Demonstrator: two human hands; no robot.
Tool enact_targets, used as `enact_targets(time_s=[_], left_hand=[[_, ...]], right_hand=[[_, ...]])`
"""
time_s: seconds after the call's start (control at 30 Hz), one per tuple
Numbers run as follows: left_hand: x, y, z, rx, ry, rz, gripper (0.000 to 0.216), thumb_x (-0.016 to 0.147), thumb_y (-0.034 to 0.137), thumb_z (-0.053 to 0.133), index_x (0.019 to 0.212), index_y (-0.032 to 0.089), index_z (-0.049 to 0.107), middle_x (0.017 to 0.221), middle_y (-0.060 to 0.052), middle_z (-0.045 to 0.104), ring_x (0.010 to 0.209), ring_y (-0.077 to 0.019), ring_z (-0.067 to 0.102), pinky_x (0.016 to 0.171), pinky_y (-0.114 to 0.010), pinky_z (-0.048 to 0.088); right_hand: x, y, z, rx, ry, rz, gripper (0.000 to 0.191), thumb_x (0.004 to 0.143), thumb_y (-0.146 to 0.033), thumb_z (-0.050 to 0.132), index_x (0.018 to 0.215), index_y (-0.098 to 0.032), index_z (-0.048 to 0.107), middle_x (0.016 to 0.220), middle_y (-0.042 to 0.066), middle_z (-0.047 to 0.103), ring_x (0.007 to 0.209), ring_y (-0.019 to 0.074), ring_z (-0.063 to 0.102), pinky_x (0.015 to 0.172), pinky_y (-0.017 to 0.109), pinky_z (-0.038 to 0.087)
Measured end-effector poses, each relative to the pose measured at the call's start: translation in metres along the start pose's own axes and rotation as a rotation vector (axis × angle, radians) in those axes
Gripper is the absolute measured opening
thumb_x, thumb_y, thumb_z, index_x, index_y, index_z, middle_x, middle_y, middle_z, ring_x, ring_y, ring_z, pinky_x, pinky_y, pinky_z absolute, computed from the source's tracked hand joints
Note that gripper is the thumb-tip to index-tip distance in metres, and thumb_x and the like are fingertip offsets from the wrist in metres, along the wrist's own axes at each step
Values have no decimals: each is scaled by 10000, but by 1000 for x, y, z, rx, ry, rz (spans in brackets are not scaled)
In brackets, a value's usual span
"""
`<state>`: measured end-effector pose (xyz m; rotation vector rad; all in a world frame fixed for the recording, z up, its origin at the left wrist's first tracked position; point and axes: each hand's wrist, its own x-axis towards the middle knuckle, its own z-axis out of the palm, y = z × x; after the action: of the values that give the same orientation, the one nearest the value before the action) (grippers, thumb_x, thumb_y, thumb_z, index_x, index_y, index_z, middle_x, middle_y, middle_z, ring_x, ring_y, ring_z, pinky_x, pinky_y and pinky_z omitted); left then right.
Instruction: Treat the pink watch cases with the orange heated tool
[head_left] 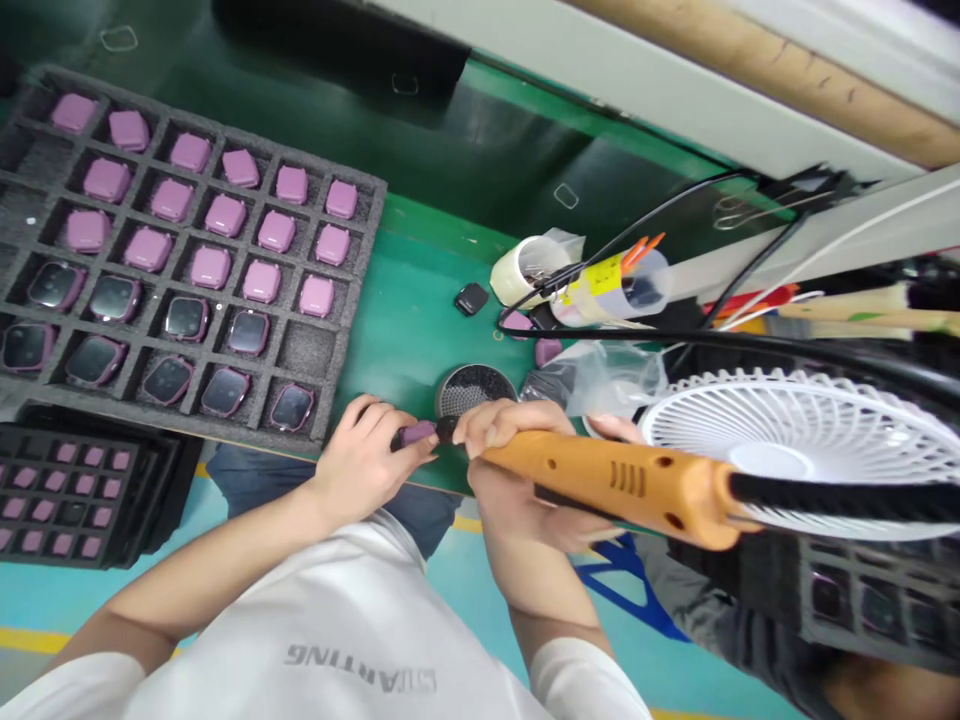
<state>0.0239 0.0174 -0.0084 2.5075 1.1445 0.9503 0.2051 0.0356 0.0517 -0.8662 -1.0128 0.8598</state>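
My left hand is closed on a small purple watch case, held low at the front edge of the green bench. Wrapped round an orange power tool, my right hand brings the tool's dark front end close against the watch case. Whether the tip touches it, I cannot tell. Just behind my hands stands a round dish with a dark, grainy-looking inside. To the left lies a grey foam tray with several purple watch cases, some back up, others showing dark screens.
A white fan stands close on the right, beside the tool. Behind are a white cup, a clear container, a plastic bag and a black cable. Stacked trays sit lower left; a person's grey sleeve shows lower right.
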Motion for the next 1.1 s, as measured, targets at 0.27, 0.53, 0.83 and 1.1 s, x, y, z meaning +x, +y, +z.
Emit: enact_targets(time_s=[0.27,0.53,0.83,1.1], left_hand=[[0,-1,-6,-39,-149,42,407,1043,146,724,1445,208,740,1484,-125,772,1306,-327,683,1191,-574,504],[2,1,-8,-45,-160,23,288,1110,300,715,1372,181,736,1533,-158,734,1372,-350,670,1249,-597,479],[0,0,-6,-47,-128,33,227,1103,233,717,1322,192,761,1448,-124,789,1306,-317,696,1208,-581,516],[1,1,-5,-23,-112,41,201,1114,253,730,1307,223,776,1391,-116,799,1261,-303,713,1169,-558,538]], right_hand=[[35,16,-17,-6,124,-251,491,1023,-788,619,1269,-364,651,783,-54,656,465,173,555,417,309,494],[36,28,-16,-45,144,-234,539,1017,-856,545,1246,-371,593,777,-65,606,455,161,545,413,291,490],[36,31,-14,-28,142,-233,498,1021,-809,556,1251,-374,631,769,-55,611,453,173,526,408,304,474],[38,33,-12,-11,124,-232,480,1010,-801,630,1257,-391,665,776,-62,635,454,160,526,416,291,478]])
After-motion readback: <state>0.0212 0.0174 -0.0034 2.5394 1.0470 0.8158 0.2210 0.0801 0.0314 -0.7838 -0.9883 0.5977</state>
